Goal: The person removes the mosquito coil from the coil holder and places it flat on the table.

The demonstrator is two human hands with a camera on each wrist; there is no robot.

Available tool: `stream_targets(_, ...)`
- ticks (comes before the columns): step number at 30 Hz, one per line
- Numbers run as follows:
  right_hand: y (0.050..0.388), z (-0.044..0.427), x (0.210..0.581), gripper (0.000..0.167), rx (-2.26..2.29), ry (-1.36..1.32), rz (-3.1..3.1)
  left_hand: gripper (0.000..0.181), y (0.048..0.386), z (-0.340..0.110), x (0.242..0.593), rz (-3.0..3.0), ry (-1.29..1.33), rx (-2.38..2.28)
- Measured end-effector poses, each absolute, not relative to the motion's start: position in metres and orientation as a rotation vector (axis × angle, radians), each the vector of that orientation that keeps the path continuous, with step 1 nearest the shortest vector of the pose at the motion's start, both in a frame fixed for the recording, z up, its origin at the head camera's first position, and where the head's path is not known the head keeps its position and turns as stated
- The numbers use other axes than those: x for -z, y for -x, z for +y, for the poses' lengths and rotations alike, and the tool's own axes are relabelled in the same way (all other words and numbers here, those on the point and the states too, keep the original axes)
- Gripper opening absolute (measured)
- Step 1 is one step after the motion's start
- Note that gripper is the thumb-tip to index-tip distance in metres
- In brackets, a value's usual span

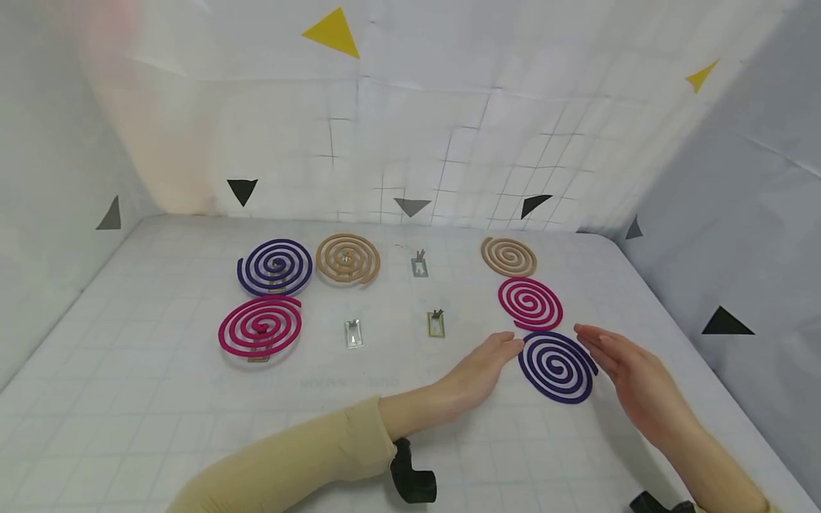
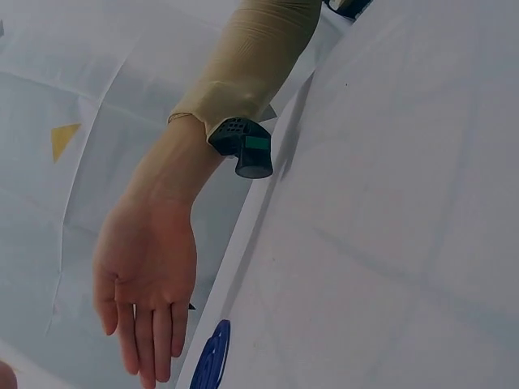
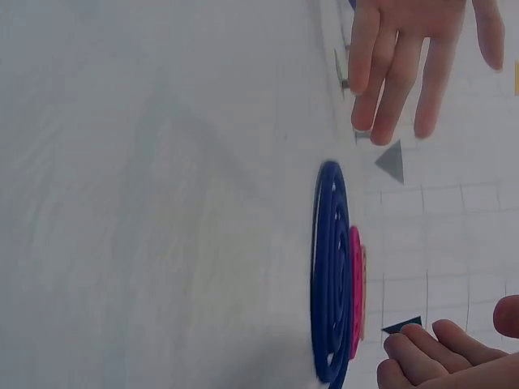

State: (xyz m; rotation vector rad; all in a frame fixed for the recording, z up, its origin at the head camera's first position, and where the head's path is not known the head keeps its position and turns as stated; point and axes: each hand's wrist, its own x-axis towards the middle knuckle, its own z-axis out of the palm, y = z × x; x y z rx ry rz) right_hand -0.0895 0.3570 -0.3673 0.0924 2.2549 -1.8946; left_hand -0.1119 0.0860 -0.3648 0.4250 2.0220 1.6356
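A purple spiral mosquito coil (image 1: 559, 368) lies flat on the white table between my two hands. My left hand (image 1: 474, 374) is at its left edge with fingers straight; whether it touches the coil I cannot tell. On the coil's other side is my right hand (image 1: 641, 388), fingers extended and held a little above the table. In the left wrist view the right hand (image 2: 150, 259) shows its palm and straight fingers, holding nothing. Beyond the purple coil lie a pink coil (image 1: 529, 300) and a tan coil (image 1: 509, 257) in a row.
At the left, another purple coil (image 1: 277, 264), a pink coil (image 1: 261, 328) and a tan coil (image 1: 347, 258) rest raised on small stands. Bare metal stands (image 1: 420, 273) (image 1: 353, 344) (image 1: 436, 334) are mid-table. White sheeting (image 1: 417, 107) with triangular marks encloses the back and sides.
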Motion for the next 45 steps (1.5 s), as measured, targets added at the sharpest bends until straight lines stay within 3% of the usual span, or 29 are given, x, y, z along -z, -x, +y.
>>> stream_targets(13, 0.088, 0.322, 0.361, 0.058, 1.961, 0.038, 2.157, 0.066, 0.110, 0.017, 0.358, 1.979, -0.397, -1.692)
stream_targets(27, 0.089, 0.270, 0.341, 0.061, 2.038, 0.097, 2.131, 0.062, 0.136, -0.065, 0.341, 1.990, -0.249, -1.988)
stream_targets(34, 0.101, 0.225, 0.329, 0.061, 2.057, 0.071, 2.172, 0.068, 0.151, -0.093, 0.332, 2.103, -0.177, -1.912)
stream_targets(45, 0.132, 0.168, 0.315, 0.048, 2.243, 0.071, 2.027, 0.071, 0.173, -0.125, 0.331, 2.143, -0.070, -1.991)
